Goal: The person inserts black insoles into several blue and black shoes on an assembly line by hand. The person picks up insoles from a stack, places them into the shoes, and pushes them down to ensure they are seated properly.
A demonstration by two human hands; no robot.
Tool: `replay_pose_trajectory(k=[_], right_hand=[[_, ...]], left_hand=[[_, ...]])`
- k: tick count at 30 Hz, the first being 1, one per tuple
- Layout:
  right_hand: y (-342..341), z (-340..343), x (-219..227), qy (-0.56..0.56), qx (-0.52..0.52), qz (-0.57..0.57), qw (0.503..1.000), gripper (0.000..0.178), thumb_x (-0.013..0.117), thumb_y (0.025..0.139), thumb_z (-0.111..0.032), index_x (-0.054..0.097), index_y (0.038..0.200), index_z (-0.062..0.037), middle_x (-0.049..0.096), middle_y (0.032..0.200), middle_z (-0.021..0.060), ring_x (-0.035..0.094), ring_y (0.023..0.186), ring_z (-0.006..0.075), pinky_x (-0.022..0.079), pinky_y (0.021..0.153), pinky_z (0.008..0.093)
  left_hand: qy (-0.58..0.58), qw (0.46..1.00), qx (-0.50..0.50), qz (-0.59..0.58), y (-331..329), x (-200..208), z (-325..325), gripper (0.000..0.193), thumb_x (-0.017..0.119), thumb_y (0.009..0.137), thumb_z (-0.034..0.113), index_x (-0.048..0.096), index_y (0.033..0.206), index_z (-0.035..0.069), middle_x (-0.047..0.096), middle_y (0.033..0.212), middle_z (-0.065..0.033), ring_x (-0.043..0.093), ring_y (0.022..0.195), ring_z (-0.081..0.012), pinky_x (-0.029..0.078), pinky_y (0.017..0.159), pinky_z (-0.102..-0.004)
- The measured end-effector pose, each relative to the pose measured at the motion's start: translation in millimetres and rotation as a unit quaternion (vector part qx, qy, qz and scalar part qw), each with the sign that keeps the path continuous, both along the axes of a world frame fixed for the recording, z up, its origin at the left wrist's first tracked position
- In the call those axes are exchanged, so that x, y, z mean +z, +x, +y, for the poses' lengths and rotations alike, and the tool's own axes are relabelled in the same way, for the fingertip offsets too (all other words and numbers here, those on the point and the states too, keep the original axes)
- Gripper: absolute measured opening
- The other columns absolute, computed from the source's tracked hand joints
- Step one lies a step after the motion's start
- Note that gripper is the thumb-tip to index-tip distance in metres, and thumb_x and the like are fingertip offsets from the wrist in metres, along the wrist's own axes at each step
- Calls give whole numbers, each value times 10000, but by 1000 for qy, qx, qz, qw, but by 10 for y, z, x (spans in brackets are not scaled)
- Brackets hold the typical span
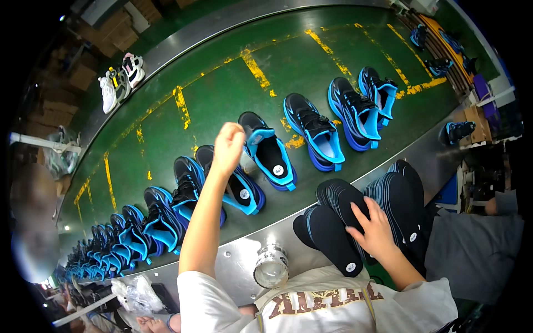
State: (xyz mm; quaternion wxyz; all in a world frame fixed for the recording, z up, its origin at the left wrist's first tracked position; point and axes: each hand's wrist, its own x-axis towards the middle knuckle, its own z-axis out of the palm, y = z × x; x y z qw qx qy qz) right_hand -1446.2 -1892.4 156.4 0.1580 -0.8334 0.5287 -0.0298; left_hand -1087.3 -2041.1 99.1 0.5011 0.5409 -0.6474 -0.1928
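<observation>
Fingers curled closed, my left hand (230,145) is up over the green belt, at the left edge of a black-and-blue sneaker (270,150). Whether anything is inside those fingers is hidden. A black insole with a round white sticker lies in that sneaker. The neighbouring sneaker (252,198) also has a stickered insole and is partly covered by my left forearm. My right hand (378,233) rests with spread fingers on a stack of black insoles (337,194) at the belt's near edge. More insoles (404,188) lie just right of it.
Sneakers line the green belt (222,89), with several (161,216) to the left and others (352,111) to the right. A clear jar (271,267) stands on the metal edge before me. Three different shoes (121,80) sit on the far ledge. Another person's hands (152,323) show at lower left.
</observation>
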Motion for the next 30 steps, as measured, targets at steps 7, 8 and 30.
replay_pose_trajectory(k=[7,8,30], right_hand=[[-394,643,-95,79,-142,-27,986,603,605,766,-276,367,1292,-101,352,1231,326,446,1057,432,392,874,425],[-425,665,-85,60,-128,-6,990,580,591,777,-257,373,1286,-84,354,1228,327,448,1055,432,395,874,418],[290,-2124,-182,214,70,-78,971,204,617,671,-187,628,636,14,569,547,118,528,508,204,434,526,327]], left_hand=[[64,865,46,496,-119,638,144,262,419,817,109,335,570,107,398,548,-17,269,420,-82,226,394,-229],[64,851,50,519,-234,654,127,276,438,823,112,329,569,118,350,515,-4,277,423,-80,233,398,-227],[375,927,12,-1,-1368,-225,-783,569,475,816,510,637,831,-36,584,641,-137,571,675,-196,437,662,-322]])
